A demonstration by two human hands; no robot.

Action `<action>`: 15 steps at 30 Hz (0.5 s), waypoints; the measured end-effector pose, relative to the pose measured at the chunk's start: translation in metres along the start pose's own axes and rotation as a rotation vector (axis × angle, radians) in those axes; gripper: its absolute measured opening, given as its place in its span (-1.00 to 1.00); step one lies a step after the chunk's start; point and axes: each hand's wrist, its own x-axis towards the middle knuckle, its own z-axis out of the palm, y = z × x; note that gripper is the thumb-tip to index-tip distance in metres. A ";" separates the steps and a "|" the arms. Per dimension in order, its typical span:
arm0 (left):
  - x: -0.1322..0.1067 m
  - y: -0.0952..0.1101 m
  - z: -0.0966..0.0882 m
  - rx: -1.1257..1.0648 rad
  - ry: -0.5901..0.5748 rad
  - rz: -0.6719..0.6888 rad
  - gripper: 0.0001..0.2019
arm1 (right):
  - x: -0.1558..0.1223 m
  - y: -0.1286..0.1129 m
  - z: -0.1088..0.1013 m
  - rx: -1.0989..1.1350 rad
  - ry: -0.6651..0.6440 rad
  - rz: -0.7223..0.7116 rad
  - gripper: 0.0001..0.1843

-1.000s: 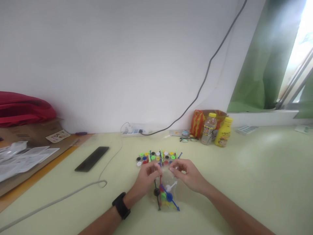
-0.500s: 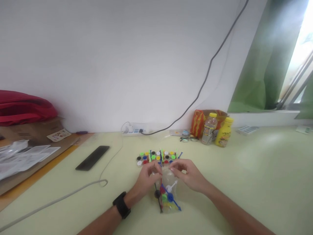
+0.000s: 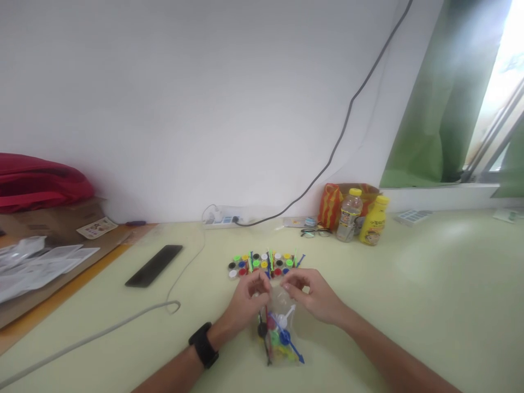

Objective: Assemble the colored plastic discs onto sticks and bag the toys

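Observation:
A small clear plastic bag [image 3: 280, 333] lies on the pale green table in front of me, filled with coloured sticks and round pieces in black, red, green, blue and white. My left hand [image 3: 245, 304], with a black watch on its wrist, pinches the bag's top edge on the left. My right hand [image 3: 313, 295] pinches the same edge on the right. Just beyond my fingers sits a cluster of coloured caps and sticks [image 3: 264, 262] laid out on the table.
A black phone [image 3: 154, 265] and a grey cable [image 3: 102, 330] lie to the left. A power strip [image 3: 221, 220], glasses [image 3: 316, 232], two bottles [image 3: 362, 220] and an orange bag [image 3: 331, 204] line the wall. Papers and a cardboard box [image 3: 45, 256] are at far left.
Both hands have drawn slightly nearer to me with the bag's top; the bag has shifted a little lower on the table.

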 end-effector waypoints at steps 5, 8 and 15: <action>0.000 -0.001 -0.001 0.010 0.036 0.020 -0.88 | -0.001 -0.003 -0.001 0.006 -0.010 0.000 -0.81; 0.000 0.002 -0.001 -0.023 0.038 0.007 -0.85 | 0.000 -0.002 -0.001 0.015 -0.010 -0.007 -0.82; 0.003 0.005 0.000 -0.031 0.107 -0.004 -0.91 | 0.006 0.005 -0.010 0.102 0.034 0.013 -0.77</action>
